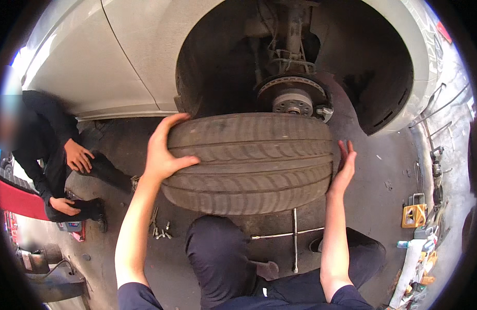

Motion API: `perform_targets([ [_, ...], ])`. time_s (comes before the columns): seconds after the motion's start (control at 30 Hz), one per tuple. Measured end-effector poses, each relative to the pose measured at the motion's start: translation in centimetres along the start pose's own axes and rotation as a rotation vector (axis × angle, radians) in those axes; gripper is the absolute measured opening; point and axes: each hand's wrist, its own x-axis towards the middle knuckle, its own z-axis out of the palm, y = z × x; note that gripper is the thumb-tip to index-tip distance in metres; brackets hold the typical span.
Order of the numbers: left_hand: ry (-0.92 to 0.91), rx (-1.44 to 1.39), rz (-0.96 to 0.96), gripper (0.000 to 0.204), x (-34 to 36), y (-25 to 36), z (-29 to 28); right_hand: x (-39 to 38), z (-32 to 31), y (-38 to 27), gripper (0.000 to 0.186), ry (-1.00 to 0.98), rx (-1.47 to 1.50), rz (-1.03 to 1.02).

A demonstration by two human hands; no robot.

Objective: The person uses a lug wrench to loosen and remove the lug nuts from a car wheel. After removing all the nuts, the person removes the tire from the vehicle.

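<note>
A black car tyre (248, 163) stands upright between my hands, tread towards me, in front of the bare brake disc (292, 95). My left hand (168, 150) grips its left side, thumb on the tread and fingers round the far edge. Against its right side my right hand (344, 168) presses with straight fingers. Whether a rim sits inside is hidden, and I cannot tell if the tyre touches the floor. The hub (293, 106) shows just above the tyre, with a brake caliper (323, 111) at its right.
Below the tyre, a four-way lug wrench (295, 235) lies between my knees. Several wheel bolts (163, 231) are on the floor at left. A co-worker (52, 150) crouches at far left, hands on their legs. A yellow container (414, 216) and tools line the right wall.
</note>
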Motion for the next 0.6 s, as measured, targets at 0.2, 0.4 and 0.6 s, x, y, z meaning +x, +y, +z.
perform_targets([
  [0.2,0.112,-0.146,-0.201,0.114,-7.3,-6.4,-4.6,-4.3,6.7,-3.6,0.052,-0.151,-0.148,-0.079],
  [0.4,0.129,-0.197,-0.319,0.113,-12.2,-10.2,-7.9,-9.4,10.8,-6.1,0.043,-0.21,-0.182,-0.182],
  [0.6,0.253,-0.089,-0.371,0.098,-15.5,-8.8,-11.4,-13.1,13.3,-8.4,0.055,-0.477,-0.337,-0.39],
])
